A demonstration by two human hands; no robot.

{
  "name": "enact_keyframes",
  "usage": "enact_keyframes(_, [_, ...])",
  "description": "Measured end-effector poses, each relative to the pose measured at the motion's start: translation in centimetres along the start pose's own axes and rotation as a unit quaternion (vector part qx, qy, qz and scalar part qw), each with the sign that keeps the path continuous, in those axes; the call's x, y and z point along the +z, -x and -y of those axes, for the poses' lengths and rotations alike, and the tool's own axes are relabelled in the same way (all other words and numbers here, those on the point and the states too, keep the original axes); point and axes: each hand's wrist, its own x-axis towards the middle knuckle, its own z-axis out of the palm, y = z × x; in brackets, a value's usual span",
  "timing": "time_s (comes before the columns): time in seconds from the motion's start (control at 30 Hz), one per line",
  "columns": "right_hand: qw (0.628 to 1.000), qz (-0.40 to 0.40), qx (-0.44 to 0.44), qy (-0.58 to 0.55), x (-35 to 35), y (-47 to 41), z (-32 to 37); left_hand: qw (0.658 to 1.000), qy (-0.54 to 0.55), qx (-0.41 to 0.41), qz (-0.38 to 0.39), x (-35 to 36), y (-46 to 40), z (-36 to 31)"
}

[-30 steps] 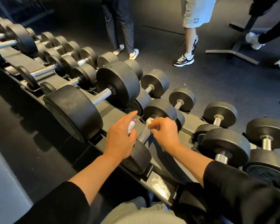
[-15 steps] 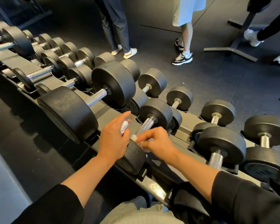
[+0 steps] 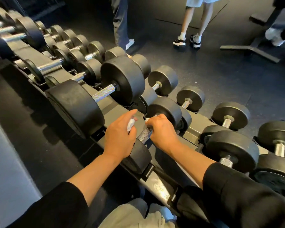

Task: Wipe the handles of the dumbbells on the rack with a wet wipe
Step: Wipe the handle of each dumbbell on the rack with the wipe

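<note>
A small black dumbbell (image 3: 165,110) lies on the sloped rack (image 3: 156,183) in the middle of the view. Part of its knurled metal handle (image 3: 144,134) shows between my hands. My right hand (image 3: 163,132) grips the far part of the handle, and a white wet wipe (image 3: 148,120) shows at its fingertips against the far weight head. My left hand (image 3: 120,137) rests by the near weight head (image 3: 139,157). It pinches a second white wad (image 3: 131,125), with the index finger stretched forward.
A large dumbbell (image 3: 76,106) sits just left of my hands, and smaller ones (image 3: 232,148) just right. Several more dumbbells line the rack to the far left. Three people's legs (image 3: 192,22) and a black equipment base (image 3: 252,50) stand on the dark floor beyond.
My right hand slid with the wipe down the handle toward me, then back up to the far weight head. My left hand has stayed by the near head.
</note>
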Motion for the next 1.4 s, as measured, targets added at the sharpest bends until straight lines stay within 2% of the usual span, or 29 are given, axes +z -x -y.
enact_keyframes(0.1, [0.999, 0.029, 0.013, -0.001, -0.6, 0.7, 0.4, 1.0, 0.024, -0.011, 0.001, 0.0, 0.0, 0.2])
enact_keyframes(0.17, [0.999, 0.043, 0.009, 0.002, -0.8, 1.4, 0.9, 0.996, 0.082, -0.038, 0.015, -0.3, -0.5, 0.6])
enact_keyframes(0.3, [0.999, 0.026, 0.023, -0.002, -0.8, 2.0, 2.1, 0.978, 0.181, -0.098, 0.04, -0.8, -2.5, 2.4])
enact_keyframes(0.5, [0.99, 0.056, 0.088, -0.099, -1.7, 2.3, 4.0, 0.968, 0.21, -0.029, 0.136, 0.0, -5.3, 5.3])
enact_keyframes(0.63, [0.962, 0.108, 0.154, -0.198, -2.7, 1.8, 4.4, 0.95, 0.259, -0.016, 0.174, 1.1, -5.6, 7.4])
enact_keyframes(0.7, [0.952, 0.081, 0.196, -0.223, -3.2, 1.2, 4.9, 0.944, 0.271, -0.008, 0.186, 1.7, -5.3, 8.3])
enact_keyframes(0.8, [0.958, -0.026, 0.228, -0.173, -2.9, -0.6, 5.8, 0.932, 0.294, 0.001, 0.213, 2.3, -4.9, 9.3])
enact_keyframes(0.83, [0.963, -0.038, 0.226, -0.138, -2.7, -1.4, 6.3, 0.928, 0.3, 0.007, 0.221, 2.5, -4.9, 9.5])
enact_keyframes(0.93, [0.978, 0.024, 0.207, 0.009, -1.8, -3.4, 6.6, 0.929, 0.298, 0.03, 0.216, 3.0, -5.0, 10.0])
enact_keyframes(1.0, [0.971, 0.085, 0.197, 0.103, -1.3, -3.9, 6.4, 0.932, 0.29, 0.039, 0.215, 3.1, -4.9, 10.2])
enact_keyframes(1.07, [0.961, 0.106, 0.207, 0.15, -0.9, -3.9, 6.3, 0.931, 0.288, 0.034, 0.221, 3.2, -4.7, 10.5])
enact_keyframes(1.2, [0.952, 0.116, 0.215, 0.182, -0.5, -3.8, 6.8, 0.93, 0.294, 0.045, 0.218, 3.5, -4.4, 11.3])
enact_keyframes(1.4, [0.953, 0.128, 0.233, 0.144, -1.0, -2.6, 7.9, 0.925, 0.299, 0.048, 0.231, 3.8, -4.2, 11.7])
